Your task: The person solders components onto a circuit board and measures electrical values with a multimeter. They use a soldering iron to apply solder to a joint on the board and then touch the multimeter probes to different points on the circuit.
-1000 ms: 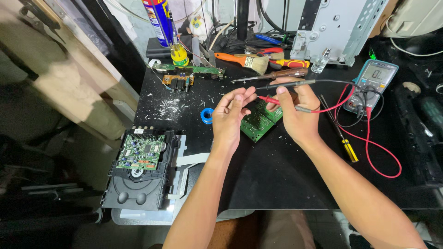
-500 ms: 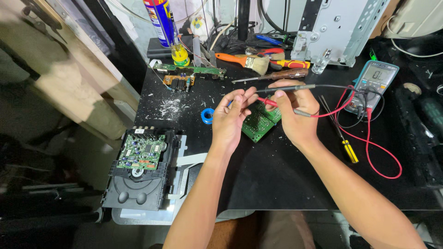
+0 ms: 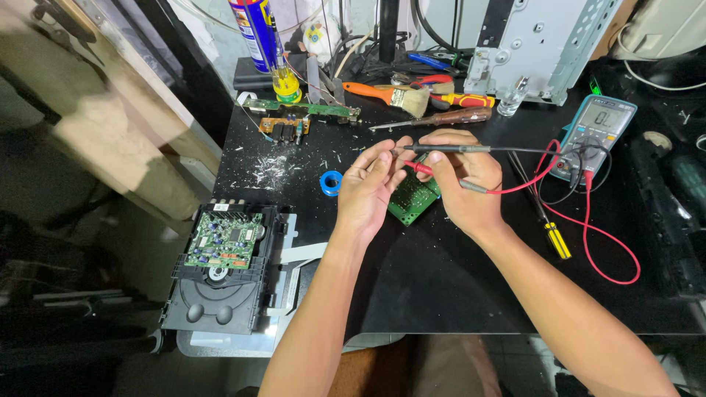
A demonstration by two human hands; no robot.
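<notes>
Gripping two probes [image 3: 441,148]: both hands [image 3: 419,184].

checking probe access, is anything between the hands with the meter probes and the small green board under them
Nothing visible. The left hand and right hand hover right over the green board, red probe and black probe at the fingertips; the hands themselves hide most of it.

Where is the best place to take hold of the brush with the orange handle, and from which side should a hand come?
Probably the orange handle of the brush. It lies flat, the handle pointing left with bare table in front, while the pale bristles at its right end sit beside the screwdrivers. Come from above on the near side, grip across the handle's narrow width.
</notes>
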